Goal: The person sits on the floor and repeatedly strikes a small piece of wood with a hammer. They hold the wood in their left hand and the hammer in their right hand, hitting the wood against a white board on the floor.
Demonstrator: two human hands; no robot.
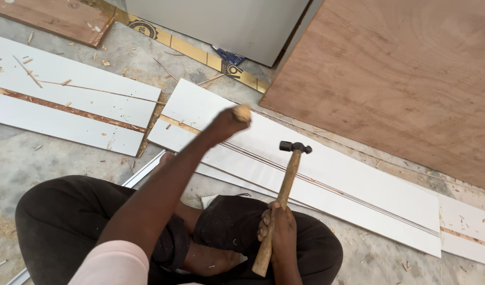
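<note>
Nearest the camera were the person's dark-trousered knees [68, 221], folded in a seated crouch on the concrete floor [21, 158]. From there, by size: a big brown plywood sheet [401, 79] filled the frame toward two o'clock; a long white laminated board [327, 184] ran from centre out toward four o'clock, with a thin grooved line along it; a second white board [68, 100] lay at ten o'clock, crossed by a brown strip and scattered with wood slivers.

The hammer [284, 195] stood almost upright at five o'clock from centre, its dark steel head up and hanging just over the long white board. The right hand [277, 227] was wrapped firmly round the lower part of the pale wooden handle. Judged by its build, the hammer was top-heavy and stiff, the smooth handle a little slippery with dust; a hold low on the handle, as here, looked best for swing, with less fine control.

The left hand [233, 119] reached out toward twelve o'clock, blurred, closed round something small and pale that could not be made out, above the board's near end. The board itself looked light, rigid, and easily chipped on its laminate face.
</note>
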